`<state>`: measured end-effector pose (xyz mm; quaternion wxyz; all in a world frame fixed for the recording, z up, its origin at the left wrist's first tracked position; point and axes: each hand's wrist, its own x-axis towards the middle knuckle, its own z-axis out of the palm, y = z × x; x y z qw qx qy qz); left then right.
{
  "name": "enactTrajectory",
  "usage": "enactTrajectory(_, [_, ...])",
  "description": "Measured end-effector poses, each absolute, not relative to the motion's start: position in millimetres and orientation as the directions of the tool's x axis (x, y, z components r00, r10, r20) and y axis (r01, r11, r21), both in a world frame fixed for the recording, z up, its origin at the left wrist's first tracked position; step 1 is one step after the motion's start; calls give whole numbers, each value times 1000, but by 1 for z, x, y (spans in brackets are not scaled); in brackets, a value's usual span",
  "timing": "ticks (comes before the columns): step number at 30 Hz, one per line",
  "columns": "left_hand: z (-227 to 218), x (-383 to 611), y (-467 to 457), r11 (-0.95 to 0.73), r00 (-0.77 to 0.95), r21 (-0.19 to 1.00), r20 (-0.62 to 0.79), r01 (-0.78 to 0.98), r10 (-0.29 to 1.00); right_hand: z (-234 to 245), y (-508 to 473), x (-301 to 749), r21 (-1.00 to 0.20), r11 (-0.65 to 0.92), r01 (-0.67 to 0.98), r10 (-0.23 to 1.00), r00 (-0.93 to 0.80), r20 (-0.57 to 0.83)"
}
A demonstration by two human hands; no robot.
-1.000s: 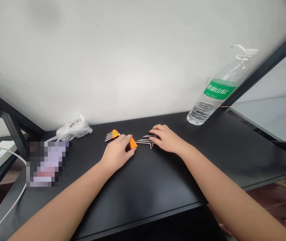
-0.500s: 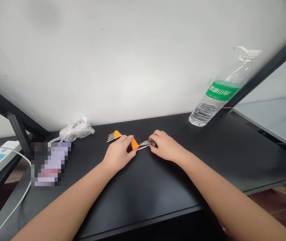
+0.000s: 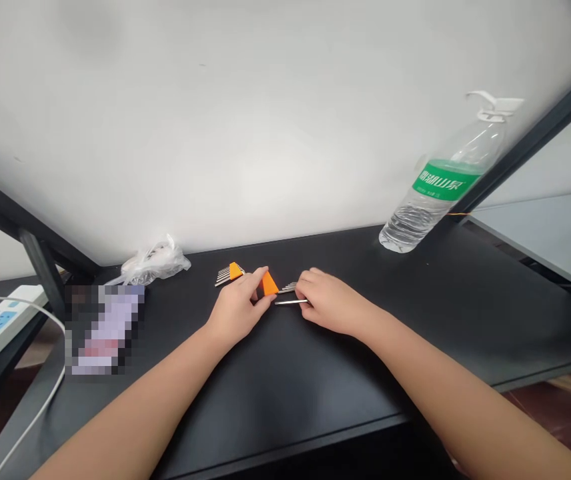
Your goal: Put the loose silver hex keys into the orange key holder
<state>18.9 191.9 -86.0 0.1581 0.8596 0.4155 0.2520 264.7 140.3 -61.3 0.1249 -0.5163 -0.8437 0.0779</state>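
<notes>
Hex key [image 3: 290, 302] lies low over the worktop [image 3: 315, 387] between the two hands, long axis running left to right, free end pointing toward the orange holder [image 3: 268, 284]; half a second ago the keys were bunched at the right hand, now this one shows apart, just below the other keys [image 3: 288, 288]; right hand [image 3: 333, 308] pinches its right end; left hand [image 3: 238, 310] pinches the holder; second holder [image 3: 230, 273] rests just behind.

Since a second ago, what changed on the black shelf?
The right hand, flat over the loose hex keys a second ago, has gathered them into a bunch and slid them left to the orange holder. The left hand keeps its grip on the holder, which looks slightly raised. The other key set, water bottle and plastic bag lie as before.
</notes>
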Motion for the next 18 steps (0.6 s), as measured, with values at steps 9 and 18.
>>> enactTrajectory(9, [-79, 18, 188, -620, 562, 562, 303, 547, 770, -42, 140, 294, -633, 429, 644, 902, -273, 333])
enactTrajectory(18, [-82, 17, 189, -656, 578, 529, 335, 538, 744, -37, 136, 295, -673, 463, 576, 886, -325, 332])
